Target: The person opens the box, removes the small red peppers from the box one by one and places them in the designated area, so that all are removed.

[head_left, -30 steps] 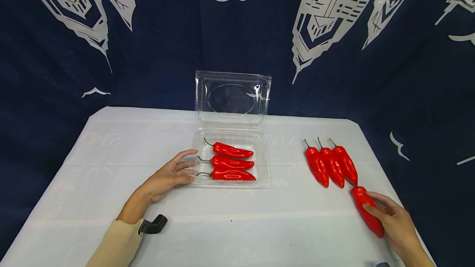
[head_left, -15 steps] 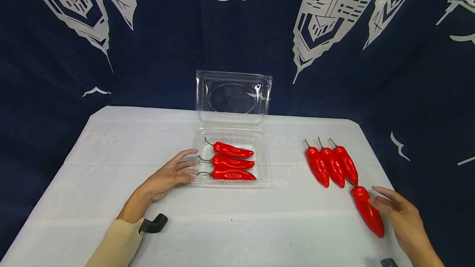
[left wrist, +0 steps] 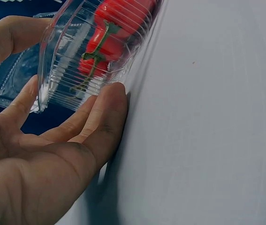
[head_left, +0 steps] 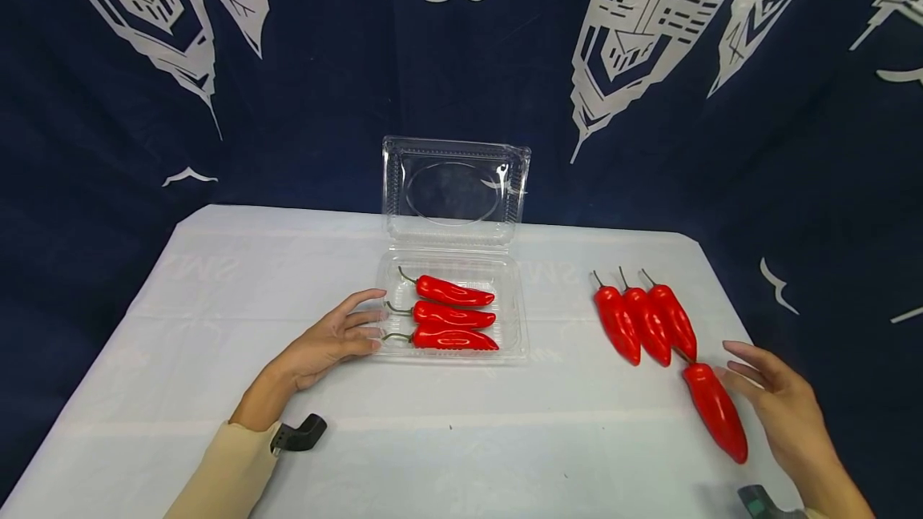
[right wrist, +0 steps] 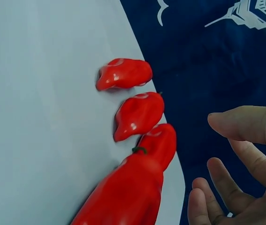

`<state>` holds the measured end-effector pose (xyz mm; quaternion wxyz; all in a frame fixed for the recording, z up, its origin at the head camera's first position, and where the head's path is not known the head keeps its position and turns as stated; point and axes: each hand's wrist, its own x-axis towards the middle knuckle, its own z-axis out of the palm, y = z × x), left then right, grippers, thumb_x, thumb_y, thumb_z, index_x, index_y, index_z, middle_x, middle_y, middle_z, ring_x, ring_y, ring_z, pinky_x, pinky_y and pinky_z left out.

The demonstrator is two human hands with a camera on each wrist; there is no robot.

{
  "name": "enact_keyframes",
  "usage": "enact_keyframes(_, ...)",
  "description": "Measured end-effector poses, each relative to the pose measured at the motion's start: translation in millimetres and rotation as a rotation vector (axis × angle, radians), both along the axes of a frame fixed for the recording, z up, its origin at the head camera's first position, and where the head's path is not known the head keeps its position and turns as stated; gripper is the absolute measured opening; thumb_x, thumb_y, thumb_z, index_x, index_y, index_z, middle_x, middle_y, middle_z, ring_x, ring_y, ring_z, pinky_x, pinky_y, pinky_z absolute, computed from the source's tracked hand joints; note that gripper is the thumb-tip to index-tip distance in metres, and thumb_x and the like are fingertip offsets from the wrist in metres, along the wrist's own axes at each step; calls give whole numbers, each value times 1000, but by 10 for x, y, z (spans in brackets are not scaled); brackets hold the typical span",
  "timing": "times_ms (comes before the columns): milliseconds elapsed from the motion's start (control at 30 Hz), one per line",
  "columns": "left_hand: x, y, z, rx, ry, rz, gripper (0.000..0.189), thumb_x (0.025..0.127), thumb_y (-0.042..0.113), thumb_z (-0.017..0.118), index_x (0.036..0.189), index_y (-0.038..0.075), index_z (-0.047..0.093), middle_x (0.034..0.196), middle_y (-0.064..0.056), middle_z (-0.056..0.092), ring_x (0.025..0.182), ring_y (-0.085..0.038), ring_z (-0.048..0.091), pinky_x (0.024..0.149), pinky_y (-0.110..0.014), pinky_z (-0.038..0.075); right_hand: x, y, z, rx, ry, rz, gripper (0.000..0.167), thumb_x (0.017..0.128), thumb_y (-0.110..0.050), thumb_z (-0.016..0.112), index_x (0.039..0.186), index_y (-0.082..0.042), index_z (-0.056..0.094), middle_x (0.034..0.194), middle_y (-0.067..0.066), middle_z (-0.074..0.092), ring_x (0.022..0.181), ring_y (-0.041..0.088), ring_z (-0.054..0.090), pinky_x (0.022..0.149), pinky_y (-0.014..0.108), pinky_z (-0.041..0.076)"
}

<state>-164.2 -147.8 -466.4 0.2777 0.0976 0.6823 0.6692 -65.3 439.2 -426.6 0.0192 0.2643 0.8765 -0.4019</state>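
Note:
A clear plastic clamshell container (head_left: 512, 347) stands with its lid (head_left: 454, 191) raised. Three red chili peppers (head_left: 453, 315) lie inside it, stems to the left. My left hand (head_left: 320, 347) rests against the container's left side, fingers spread; in the left wrist view, fingertips touch the ribbed wall (left wrist: 62, 70). To the right, three more peppers (head_left: 645, 323) lie in a row on the table. One further chili pepper (head_left: 715, 413) lies nearer, its stem by the row's tips. Beside it my right hand (head_left: 782, 407) hovers with nothing held, fingers loosely bent, also visible in the right wrist view (right wrist: 245, 164).
A white cloth covers the table (head_left: 303, 263). A dark blue curtain (head_left: 310, 102) with white building prints hangs behind it. Black wrist devices (head_left: 299, 432) are strapped at both wrists.
My right hand has let go of the near chili pepper and moved slightly right and up, off it. That pepper stays on the table. The left hand holds its place at the container.

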Motion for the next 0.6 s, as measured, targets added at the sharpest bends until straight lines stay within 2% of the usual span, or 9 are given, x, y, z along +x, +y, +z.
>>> enact_keyframes(67,-1,0,2,2,0,0,84,90,9,71,159,20,24,157,-23,31,135,-39,43,99,-32,50,-18,-15,18,29,4,25,57,101,-23,59,155,-19,39,162,16,26,129,30,42,101,32,51)
enact_keyframes(133,-1,0,2,5,0,0,84,90,9,72,159,19,24,157,-24,31,135,-39,43,98,-32,50,-44,-37,41,50,2,41,57,101,-25,60,154,-20,39,162,16,27,127,28,44,97,30,53)
enact_keyframes(200,-1,1,3,7,0,1,84,90,9,72,158,19,24,157,-24,31,135,-39,44,98,-31,50,-69,-62,61,29,15,47,59,101,-26,61,155,-18,39,163,18,26,130,33,42,105,41,48)
enact_keyframes(300,-2,2,2,9,0,2,84,90,9,72,158,19,24,157,-24,31,134,-38,44,97,-30,50,-105,-114,86,17,31,59,60,100,-29,63,154,-19,39,162,18,26,131,34,41,108,59,40)
enact_keyframes(433,-2,2,1,11,-2,3,84,90,8,72,158,19,25,157,-23,31,134,-39,44,97,-30,50,-162,-189,107,56,60,105,60,98,-32,65,153,-18,42,159,17,31,120,19,48,103,43,48)
enact_keyframes(533,0,2,-1,13,-2,4,83,90,8,72,158,20,25,157,-24,31,134,-39,44,97,-30,51,-210,-271,130,62,77,132,63,97,-35,66,152,-15,43,158,19,34,122,23,50,97,42,52)
enact_keyframes(600,3,2,-3,16,-1,5,83,90,8,72,158,20,25,156,-24,31,134,-40,43,97,-30,51,-240,-331,150,54,99,151,64,97,-37,66,151,-12,43,155,22,36,119,22,52,92,38,55)
